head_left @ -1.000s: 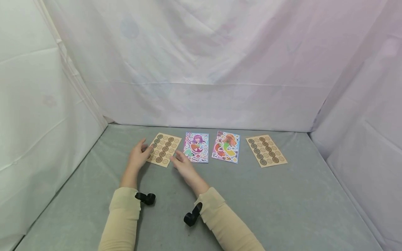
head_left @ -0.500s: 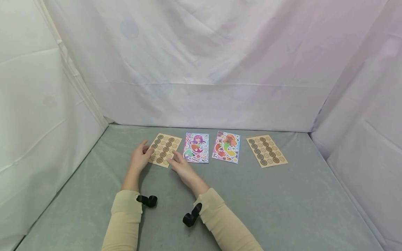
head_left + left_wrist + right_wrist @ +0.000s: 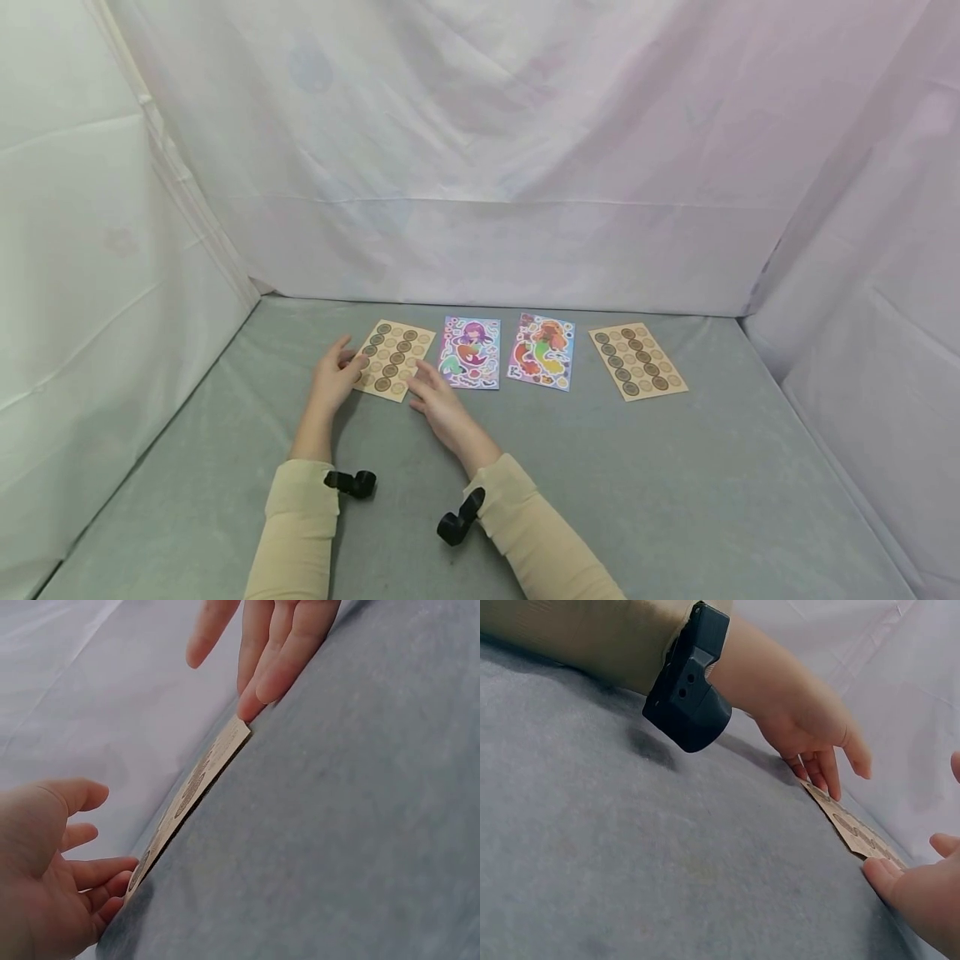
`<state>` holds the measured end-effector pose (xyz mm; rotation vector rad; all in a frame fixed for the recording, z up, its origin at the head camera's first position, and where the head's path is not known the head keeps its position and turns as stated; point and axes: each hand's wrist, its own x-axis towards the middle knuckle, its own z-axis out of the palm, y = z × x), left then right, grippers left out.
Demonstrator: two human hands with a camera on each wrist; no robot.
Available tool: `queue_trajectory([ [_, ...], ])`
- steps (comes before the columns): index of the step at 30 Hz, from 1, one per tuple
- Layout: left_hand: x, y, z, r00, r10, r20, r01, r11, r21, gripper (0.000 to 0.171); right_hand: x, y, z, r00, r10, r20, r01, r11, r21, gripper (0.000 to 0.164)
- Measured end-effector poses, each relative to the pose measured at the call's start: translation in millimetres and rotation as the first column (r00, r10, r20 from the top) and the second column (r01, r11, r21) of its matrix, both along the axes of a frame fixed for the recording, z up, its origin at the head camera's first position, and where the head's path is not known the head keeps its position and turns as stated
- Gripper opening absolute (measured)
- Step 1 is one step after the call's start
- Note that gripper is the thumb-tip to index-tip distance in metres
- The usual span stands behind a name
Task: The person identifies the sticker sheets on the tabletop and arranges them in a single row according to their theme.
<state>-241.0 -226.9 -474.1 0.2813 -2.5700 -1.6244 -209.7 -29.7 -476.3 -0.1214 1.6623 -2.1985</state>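
Observation:
A tan sheet (image 3: 394, 357) printed with rows of light and dark round shapes lies flat on the grey cloth, leftmost in the head view. My left hand (image 3: 332, 382) is at its left side, fingertips touching the edge of the sheet (image 3: 191, 793) in the left wrist view. On the opposite side, my right hand (image 3: 446, 408) has its fingers extended at the lower right corner. In the right wrist view this right hand (image 3: 926, 900) touches the near end of the sheet (image 3: 847, 823). Neither hand visibly curls round it.
Two colourful mermaid sticker sheets (image 3: 469, 353) (image 3: 542, 352) lie side by side right of my hands. Farther right is a second tan sheet (image 3: 637, 361) with round shapes. White curtains (image 3: 480, 250) surround the grey cloth surface (image 3: 675, 483) at the back and sides.
My left hand has shifted slightly to the right and the leftmost tan sheet a few pixels nearer me. My right hand moved a little left, then back. The other sheets look the same.

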Motion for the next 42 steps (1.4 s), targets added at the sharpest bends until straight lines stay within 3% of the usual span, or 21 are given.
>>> queue_trajectory([
  [7, 2.3, -1, 0.4, 1.000, 0.022, 0.014, -0.023, 0.998, 0.064, 0.063, 0.5, 1, -0.2, 0.999, -0.016, 0.033, 0.018, 0.998, -0.053, 0.057],
  [14, 3.5, -2, 0.0, 0.997, 0.069, 0.027, -0.070, 0.995, 0.072, 0.059, -1.1, 1, -1.3, 0.997, -0.042, 0.061, 0.047, 0.995, -0.087, 0.056],
  [31, 12.3, -5, -0.4, 0.988, 0.146, 0.045, -0.150, 0.983, 0.108, 0.052, 0.7, 3, -0.9, 0.997, -0.066, 0.025, 0.066, 0.998, 0.025, 0.057],
  [42, 18.5, -3, -0.1, 0.989, 0.139, 0.042, -0.143, 0.986, 0.087, 0.047, 5.2, 8, 1.8, 0.996, -0.085, -0.024, 0.088, 0.988, 0.130, 0.058],
])
